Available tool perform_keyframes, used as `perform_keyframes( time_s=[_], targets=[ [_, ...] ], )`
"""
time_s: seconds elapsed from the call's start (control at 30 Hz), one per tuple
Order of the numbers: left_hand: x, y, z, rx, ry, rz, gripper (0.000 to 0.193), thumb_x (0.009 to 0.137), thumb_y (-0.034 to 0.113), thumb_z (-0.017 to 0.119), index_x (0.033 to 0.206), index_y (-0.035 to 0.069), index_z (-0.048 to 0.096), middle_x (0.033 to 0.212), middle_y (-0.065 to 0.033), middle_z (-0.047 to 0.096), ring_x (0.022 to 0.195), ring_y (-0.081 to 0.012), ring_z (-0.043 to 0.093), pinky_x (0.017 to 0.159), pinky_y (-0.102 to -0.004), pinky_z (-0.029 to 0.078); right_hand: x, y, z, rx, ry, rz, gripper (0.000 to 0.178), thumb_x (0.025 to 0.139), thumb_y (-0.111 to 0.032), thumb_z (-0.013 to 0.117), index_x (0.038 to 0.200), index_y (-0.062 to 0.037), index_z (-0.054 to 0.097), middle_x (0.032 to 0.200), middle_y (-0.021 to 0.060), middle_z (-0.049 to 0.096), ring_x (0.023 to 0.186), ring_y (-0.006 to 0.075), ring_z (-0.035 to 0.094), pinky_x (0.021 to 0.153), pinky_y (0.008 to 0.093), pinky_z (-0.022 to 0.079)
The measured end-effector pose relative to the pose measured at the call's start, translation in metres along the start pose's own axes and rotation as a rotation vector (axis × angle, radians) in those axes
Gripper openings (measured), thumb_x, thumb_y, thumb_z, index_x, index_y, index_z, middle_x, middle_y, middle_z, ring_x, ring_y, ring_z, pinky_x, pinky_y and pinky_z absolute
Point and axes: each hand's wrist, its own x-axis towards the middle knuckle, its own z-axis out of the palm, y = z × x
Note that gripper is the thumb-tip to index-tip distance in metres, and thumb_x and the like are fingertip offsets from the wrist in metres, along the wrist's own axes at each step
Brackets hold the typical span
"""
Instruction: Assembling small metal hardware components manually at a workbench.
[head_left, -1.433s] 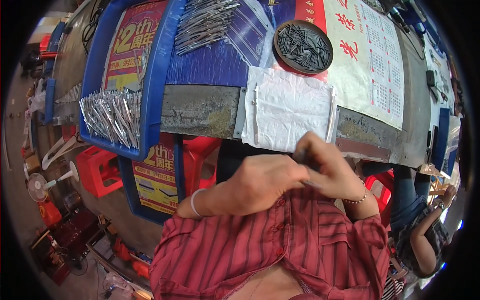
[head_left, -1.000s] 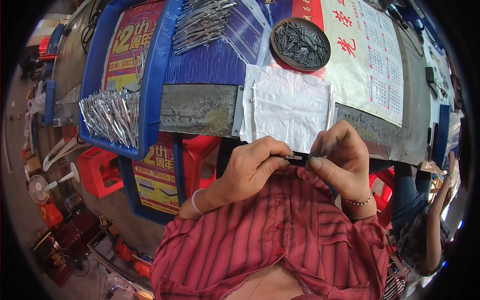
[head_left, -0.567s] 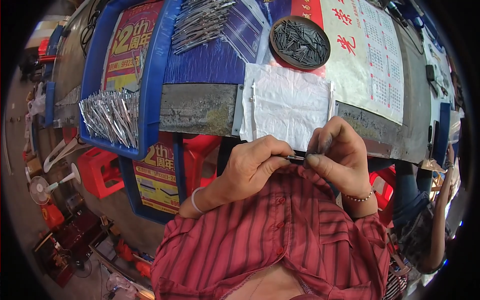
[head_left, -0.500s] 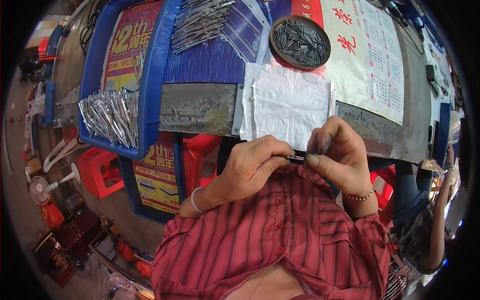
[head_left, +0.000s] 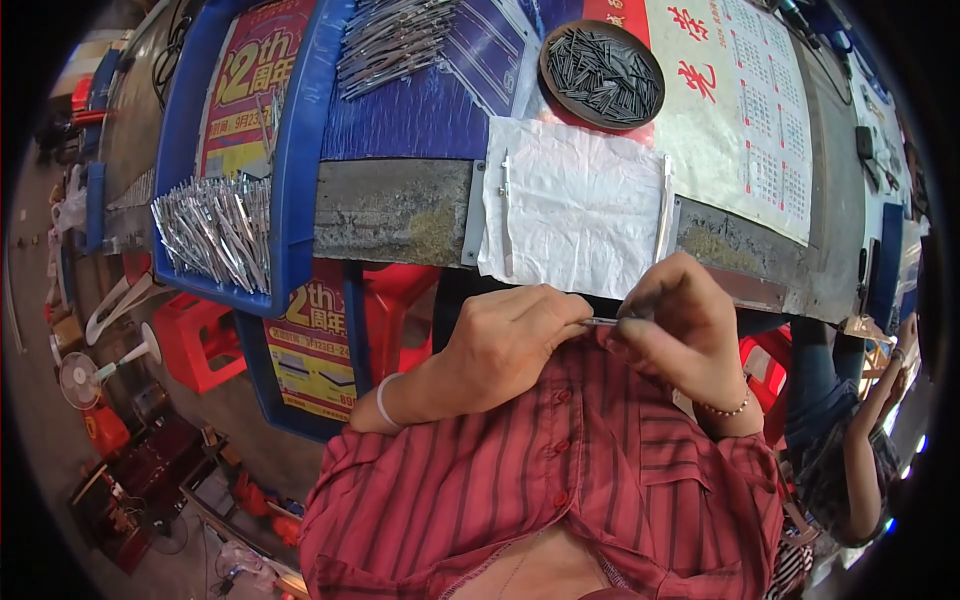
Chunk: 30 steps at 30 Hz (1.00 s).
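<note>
In front of my striped shirt, both hands meet over a thin silvery metal rod. My left hand is closed, its fingertips pinching one end, with the back of the hand hiding most of the grip. The thumb and fingers of my right hand close round the other end, where the fingertips hide whatever joins there. Just beyond the hands, a creased white sheet lies on the table edge, with a slim metal rod along its left side and another rod along its right.
A round brown dish of small dark pins stands behind the sheet. At the left, a blue tray holds many metal strips. More strips lie on a blue-covered board. Red stools stand below; a person is at right.
My left hand has rolled over, turning its back upward. The right fingers have shifted slightly and still meet the rod, less of which shows between the hands.
</note>
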Motion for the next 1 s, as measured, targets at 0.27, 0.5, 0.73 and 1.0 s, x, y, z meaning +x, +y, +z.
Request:
perform_keyframes(
  time_s=[0.27,0.5,0.73,1.0],
  targets=[
    [0.001,0.006,0.001,0.059,0.03,-0.041,0.019,0.076,0.0,0.067,0.092,0.0,0.059,0.075,-0.0119,0.061,0.063,-0.0259,0.063,0.053,-0.0319,0.048,-0.005,0.014,-0.001,-0.154,0.064,-0.174,0.007,0.086,-0.003,0.057,0.089,0.0006,0.052,0.068,0.0044,0.06,0.058,0.0095,0.059,0.053,0.022,0.044],
    [-0.001,0.007,0.007,0.128,0.06,0.017,0.023,0.072,0.001,0.07,0.092,0.001,0.059,0.074,-0.0104,0.061,0.063,-0.0259,0.063,0.052,-0.0323,0.048,-0.005,0.013,0.007,-0.395,0.095,-0.275,0.008,0.086,-0.002,0.058,0.087,-0.0013,0.05,0.063,0.0078,0.057,0.053,0.0191,0.058,0.05,0.0259,0.043],
    [-0.003,0.005,0.007,0.295,0.066,0.097,0.024,0.071,0.001,0.064,0.093,0.0,0.057,0.073,-0.0095,0.058,0.06,-0.0224,0.059,0.05,-0.0317,0.046,-0.001,0.018,0.009,-0.39,0.107,-0.266,0.009,0.085,-0.002,0.059,0.085,-0.0012,0.05,0.064,0.0094,0.056,0.054,0.0225,0.058,0.05,0.0281,0.042],
    [0.009,0.013,0.006,0.389,0.068,0.143,0.026,0.07,0.003,0.059,0.095,-0.002,0.056,0.072,-0.0087,0.054,0.057,-0.0203,0.055,0.049,-0.0313,0.044,0.001,0.016,0.007,-0.158,0.113,-0.17,0.012,0.089,-0.006,0.056,0.084,0.0001,0.048,0.06,0.0045,0.056,0.054,0.0098,0.056,0.049,0.0234,0.042]
  ],
)
